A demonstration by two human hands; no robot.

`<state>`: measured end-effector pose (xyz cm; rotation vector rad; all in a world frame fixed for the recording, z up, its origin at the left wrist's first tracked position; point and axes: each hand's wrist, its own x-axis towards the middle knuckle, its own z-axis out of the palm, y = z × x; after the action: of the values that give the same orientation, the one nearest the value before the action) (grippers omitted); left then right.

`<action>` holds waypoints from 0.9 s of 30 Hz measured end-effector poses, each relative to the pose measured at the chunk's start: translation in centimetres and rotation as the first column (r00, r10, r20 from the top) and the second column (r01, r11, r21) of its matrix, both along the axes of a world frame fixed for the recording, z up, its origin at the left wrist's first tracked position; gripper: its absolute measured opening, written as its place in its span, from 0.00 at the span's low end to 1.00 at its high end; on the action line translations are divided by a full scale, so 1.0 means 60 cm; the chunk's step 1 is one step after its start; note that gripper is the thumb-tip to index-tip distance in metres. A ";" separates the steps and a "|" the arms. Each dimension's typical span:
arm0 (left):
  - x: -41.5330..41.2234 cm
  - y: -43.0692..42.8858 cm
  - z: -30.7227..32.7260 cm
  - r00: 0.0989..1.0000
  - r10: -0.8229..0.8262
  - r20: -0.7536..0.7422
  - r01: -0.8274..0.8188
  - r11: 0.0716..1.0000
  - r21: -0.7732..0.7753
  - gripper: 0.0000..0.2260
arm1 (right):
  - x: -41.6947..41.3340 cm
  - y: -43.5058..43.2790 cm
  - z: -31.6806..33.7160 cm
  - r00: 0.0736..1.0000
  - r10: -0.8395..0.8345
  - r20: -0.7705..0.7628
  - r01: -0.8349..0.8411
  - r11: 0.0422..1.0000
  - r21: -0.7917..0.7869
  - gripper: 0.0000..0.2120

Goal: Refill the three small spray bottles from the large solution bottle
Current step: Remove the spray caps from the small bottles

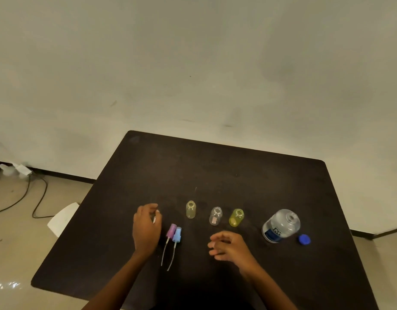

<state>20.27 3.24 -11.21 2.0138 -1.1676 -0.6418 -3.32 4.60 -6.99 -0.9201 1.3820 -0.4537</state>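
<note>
On the dark tabletop [215, 166] the big clear plastic bottle [280, 225] stands open, right of three little see-through bottles [215, 215]. The left hand [146, 229] curls its fingers [151, 208] round a small pale thing [154, 219]. The right hand [230, 246] has loose fingers [217, 238], holding nothing.

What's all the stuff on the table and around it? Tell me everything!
small bottles: three; pale yellow, clear, yellow-green; open, in a row mid-table
large solution bottle: one; clear, blue label; open, right of the row
cap: one; blue; on the table beside the large bottle
spray heads: two; purple, blue; lying side by side
table: one; black
cable: one; black; floor, left
left hand: holds a small pale piece, too hidden to name
right hand: loosely curled, empty
</note>
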 end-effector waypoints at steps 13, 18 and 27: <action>-0.322 -0.036 0.074 0.868 -0.493 -0.063 0.485 0.868 -0.109 0.25 | -0.162 0.002 0.004 0.991 -0.127 -0.028 0.128 0.992 0.021 0.05; -0.362 -0.062 0.039 0.867 -0.486 -0.107 0.496 0.862 0.107 0.32 | -0.191 -0.001 0.006 0.995 -0.091 -0.038 0.092 0.995 0.028 0.05; -0.367 -0.065 0.009 0.908 -0.398 -0.129 0.415 0.897 0.156 0.27 | -0.202 -0.004 0.012 0.989 0.124 -0.083 -0.118 0.990 0.072 0.05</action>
<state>-1.73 -0.65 -10.68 1.8678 -1.5375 -1.0733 -15.45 4.35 -6.28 -0.9722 1.4030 -0.2757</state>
